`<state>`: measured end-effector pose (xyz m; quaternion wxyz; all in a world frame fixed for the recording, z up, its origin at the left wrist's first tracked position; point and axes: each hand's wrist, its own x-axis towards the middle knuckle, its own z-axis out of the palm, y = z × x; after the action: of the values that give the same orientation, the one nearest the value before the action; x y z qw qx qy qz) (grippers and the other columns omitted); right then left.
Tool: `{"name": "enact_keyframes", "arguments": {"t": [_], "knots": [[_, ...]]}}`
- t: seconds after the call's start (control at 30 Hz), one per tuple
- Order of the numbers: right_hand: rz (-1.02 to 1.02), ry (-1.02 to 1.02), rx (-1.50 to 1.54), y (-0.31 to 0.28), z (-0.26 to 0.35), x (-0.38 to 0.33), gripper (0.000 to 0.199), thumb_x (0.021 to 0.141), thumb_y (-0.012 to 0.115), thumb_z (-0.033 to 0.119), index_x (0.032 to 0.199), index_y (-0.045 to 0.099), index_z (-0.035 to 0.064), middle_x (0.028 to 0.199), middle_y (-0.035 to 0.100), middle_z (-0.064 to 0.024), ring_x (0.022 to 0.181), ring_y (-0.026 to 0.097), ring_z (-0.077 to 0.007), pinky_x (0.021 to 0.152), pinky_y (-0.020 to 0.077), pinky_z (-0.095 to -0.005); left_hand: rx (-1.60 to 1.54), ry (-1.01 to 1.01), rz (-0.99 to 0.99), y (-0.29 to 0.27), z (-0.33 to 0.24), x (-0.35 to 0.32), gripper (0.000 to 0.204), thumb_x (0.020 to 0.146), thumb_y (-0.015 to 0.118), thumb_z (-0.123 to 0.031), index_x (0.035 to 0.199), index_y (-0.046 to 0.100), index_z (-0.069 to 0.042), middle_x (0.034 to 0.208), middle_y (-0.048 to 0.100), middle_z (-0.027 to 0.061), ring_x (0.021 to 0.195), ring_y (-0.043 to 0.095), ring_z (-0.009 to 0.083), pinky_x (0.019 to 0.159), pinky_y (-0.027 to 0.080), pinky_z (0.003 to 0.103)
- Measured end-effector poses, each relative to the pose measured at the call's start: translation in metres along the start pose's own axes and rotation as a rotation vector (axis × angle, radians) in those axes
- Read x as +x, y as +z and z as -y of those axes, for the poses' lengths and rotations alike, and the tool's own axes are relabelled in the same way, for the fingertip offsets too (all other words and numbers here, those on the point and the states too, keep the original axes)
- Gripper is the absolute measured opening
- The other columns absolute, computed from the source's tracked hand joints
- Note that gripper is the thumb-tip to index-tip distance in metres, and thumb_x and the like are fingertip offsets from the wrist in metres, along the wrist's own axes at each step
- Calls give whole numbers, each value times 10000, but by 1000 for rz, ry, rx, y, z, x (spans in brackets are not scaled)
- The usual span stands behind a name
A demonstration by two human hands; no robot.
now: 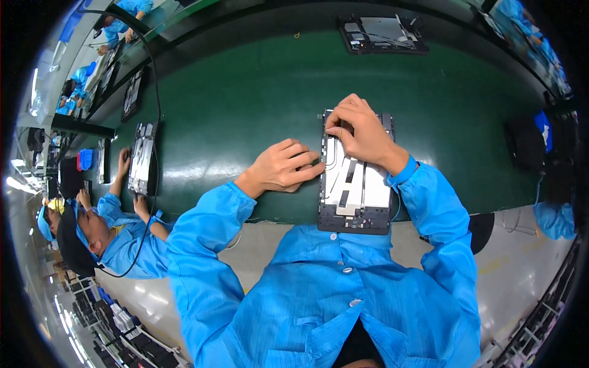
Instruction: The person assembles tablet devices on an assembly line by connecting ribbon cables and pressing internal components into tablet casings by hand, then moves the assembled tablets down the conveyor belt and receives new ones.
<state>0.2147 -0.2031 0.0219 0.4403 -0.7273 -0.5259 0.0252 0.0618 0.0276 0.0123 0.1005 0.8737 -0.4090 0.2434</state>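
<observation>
Hands both at an opened tablet (356, 196) lying face down on the near edge of the green belt (245, 104), long side running away from the person. Its dark frame shows at the near end, with pale inner panels and black strips across the middle.

Left hand (285, 167) — resting on the belt just beside the tablet's left edge, fingers curled loosely, fingertips (316, 168) touching that edge. It encloses nothing; it steadies the frame from the side.

Right hand (362, 132) — laid over the far half of the tablet, knuckles up, fingers bent down and pressing near the far left corner. Whether anything small is pinched under those fingers cannot be told; the hand itself covers the spot. A thin cable curves on the pale panel just left of this hand.

Both forearms are in blue sleeves, cuffs closed at the wrists.

Surroundings: a second opened tablet (383, 34) lies on the far side of the belt, well apart. To the left, a co-worker in blue coat and cap has both hands at another opened device (142, 158) on the same belt, with a black cable (156, 92) running over it from above. A black object with a blue patch (531, 141) sits at the right end of the belt.
</observation>
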Motion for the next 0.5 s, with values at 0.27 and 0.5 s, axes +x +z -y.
{"name": "enact_keyframes", "arguments": {"t": [0.27,0.5], "knots": [[-30,155,154,2,-3,4,246,927,810,38,1146,702,66,953,726,-52,1083,643,-291,1001,487,-430,79,-103,-67,7,0,7,326,852,708,-113,1170,777,-125,1117,726,53,955,695,226,861,576,386],[-60,71,83,1,-1,2,234,939,801,58,1153,705,65,975,744,-53,1083,636,-290,1012,469,-423,121,-84,-64,8,16,17,334,827,740,-120,1161,756,-122,1114,714,54,978,698,235,886,583,387]]}}
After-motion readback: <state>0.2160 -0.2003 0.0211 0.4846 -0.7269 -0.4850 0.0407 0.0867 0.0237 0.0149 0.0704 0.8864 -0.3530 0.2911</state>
